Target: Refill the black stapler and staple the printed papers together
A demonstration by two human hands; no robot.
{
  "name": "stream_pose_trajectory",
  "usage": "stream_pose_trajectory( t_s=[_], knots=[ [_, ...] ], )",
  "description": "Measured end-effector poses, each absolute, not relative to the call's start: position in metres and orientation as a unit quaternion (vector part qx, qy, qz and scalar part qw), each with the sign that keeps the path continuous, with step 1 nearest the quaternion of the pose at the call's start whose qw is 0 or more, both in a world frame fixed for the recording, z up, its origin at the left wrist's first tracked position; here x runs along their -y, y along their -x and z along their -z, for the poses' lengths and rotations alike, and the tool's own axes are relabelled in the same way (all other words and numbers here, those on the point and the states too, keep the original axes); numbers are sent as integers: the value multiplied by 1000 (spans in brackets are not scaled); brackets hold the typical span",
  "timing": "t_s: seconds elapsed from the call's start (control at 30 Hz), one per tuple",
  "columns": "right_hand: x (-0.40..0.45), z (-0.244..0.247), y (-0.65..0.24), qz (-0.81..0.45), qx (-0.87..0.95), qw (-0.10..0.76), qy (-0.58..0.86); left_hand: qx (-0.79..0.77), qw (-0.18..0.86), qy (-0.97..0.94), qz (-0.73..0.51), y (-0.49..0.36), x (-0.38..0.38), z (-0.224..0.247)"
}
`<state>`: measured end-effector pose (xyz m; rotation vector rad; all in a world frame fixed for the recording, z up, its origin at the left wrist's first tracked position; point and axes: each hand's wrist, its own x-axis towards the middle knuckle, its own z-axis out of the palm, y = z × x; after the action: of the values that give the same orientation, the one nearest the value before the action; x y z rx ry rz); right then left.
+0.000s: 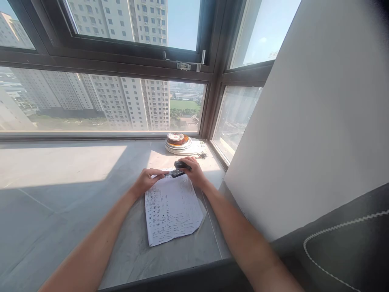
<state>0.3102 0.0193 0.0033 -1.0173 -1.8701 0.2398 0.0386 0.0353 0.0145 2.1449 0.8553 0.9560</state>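
A black stapler-like tool [179, 172] with its jaws apart is held above the top edge of a sheet of handwritten paper [173, 211]. My right hand [192, 169] is closed around its upper black part. My left hand [149, 178] is pinched on a small, thin greyish piece that reaches the tool's left end; what exactly it is cannot be made out. The paper lies on the grey stone sill, its lower right corner uneven, with the tool and both hands over its far end.
A stack of plates [178, 145] sits in the far corner by the window, with small dark bits [202, 155] beside it. A white wall [304, 121] slopes up on the right. The sill's front edge [170, 275] is near me, and a beaded cord [319, 235] hangs at the lower right.
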Motion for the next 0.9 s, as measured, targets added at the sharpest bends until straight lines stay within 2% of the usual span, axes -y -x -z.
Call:
stream_pose_trajectory(
  t_s=[0.27, 0.53, 0.63, 0.73, 0.9],
  knots=[
    [-8, -7, -284, -134, 815, 470, 311, -314, 299, -816, -383, -44, -35, -13],
    [-1, -6, -274, -125, 808, 440, 371, -292, 286, -846, -341, -42, -40, -11],
    [0, -6, -273, -124, 792, 462, 380, -335, 305, -802, -390, -37, -45, -8],
    [2, -5, -268, -135, 772, 481, 392, -377, 343, -707, -491, -28, -52, -8],
    [6, -2, -256, -129, 799, 435, 395, -373, 394, -565, -621, -19, -65, -8]
  ],
)
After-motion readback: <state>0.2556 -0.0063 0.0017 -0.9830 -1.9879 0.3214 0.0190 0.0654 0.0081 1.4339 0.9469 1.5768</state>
